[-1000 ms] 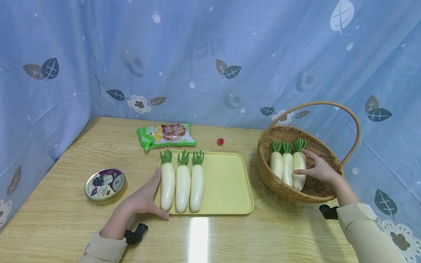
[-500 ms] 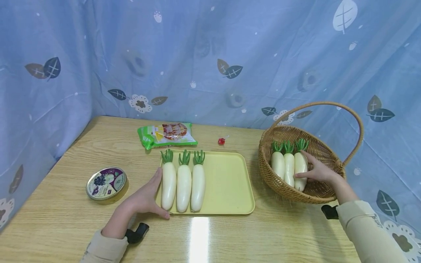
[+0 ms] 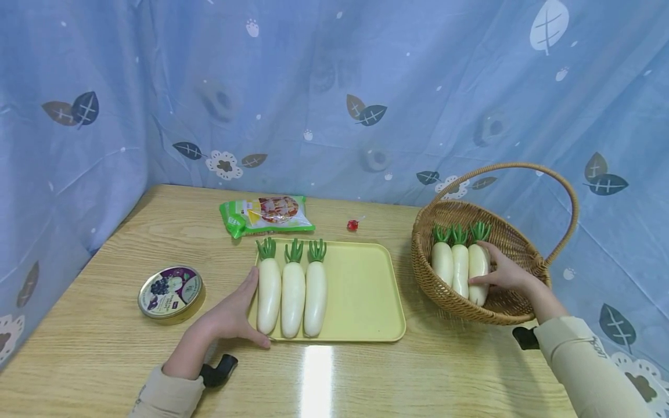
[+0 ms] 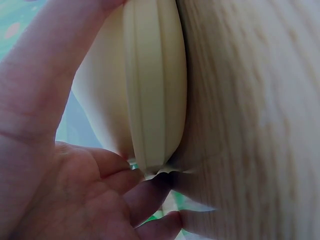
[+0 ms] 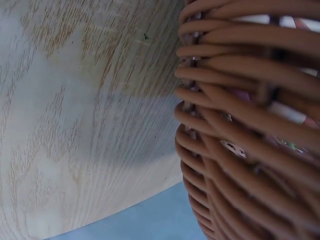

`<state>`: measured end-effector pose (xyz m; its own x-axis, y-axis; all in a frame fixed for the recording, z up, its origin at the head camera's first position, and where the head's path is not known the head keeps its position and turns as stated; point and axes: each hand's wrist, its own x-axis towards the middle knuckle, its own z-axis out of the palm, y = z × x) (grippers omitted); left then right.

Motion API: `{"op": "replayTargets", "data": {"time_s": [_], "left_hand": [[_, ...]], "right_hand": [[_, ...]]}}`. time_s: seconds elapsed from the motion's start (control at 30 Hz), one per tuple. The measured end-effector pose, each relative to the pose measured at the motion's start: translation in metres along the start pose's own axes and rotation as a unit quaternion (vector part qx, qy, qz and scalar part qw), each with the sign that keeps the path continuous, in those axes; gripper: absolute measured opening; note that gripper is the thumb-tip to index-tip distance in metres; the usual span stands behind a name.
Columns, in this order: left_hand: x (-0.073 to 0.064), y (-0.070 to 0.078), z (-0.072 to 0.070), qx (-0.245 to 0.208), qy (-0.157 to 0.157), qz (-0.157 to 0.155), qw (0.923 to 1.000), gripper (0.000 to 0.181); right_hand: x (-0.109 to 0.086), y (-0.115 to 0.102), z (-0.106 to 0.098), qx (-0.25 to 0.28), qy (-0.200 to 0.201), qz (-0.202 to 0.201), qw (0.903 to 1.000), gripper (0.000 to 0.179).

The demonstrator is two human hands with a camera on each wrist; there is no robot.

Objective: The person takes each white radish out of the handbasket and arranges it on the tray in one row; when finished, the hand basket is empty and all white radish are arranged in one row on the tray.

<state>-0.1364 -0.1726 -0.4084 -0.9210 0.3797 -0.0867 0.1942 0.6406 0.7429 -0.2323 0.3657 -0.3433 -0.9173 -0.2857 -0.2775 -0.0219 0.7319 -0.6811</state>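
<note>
In the head view, my left hand holds the left edge of a yellow tray, with the thumb at its front corner. The left wrist view shows the fingers against the tray's side wall. Three white radishes with green tops lie side by side on the tray's left half. At the right, my right hand reaches into a wicker basket and grips the rightmost white radish, thumb on its left side. Two more white radishes lie beside it there.
A round tin stands left of my left hand. Behind the tray lie a green-edged food packet and a small red object. The basket's tall handle arches over its opening. Basket wickerwork fills half the right wrist view.
The head view has shifted slightly, moving everything a little to the right in it. My thumb and fingers stay at the rightmost radish, and my left hand stays at the tray.
</note>
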Motion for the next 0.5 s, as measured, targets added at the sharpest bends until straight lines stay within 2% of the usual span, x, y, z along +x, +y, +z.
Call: {"op": "replayTargets", "data": {"time_s": [0.3,0.5], "left_hand": [[0.0010,-0.0021,0.0005,0.003,-0.001,-0.008,1.0000,0.145],[0.0003,-0.0014,0.0006,-0.001,-0.003,-0.012,0.9999,0.144]], "right_hand": [[-0.0024,-0.0006,-0.0004,0.024,0.001,0.008,0.9997,0.101],[-0.0051,-0.0026,-0.0029,0.022,0.009,0.014,0.9996,0.099]]}}
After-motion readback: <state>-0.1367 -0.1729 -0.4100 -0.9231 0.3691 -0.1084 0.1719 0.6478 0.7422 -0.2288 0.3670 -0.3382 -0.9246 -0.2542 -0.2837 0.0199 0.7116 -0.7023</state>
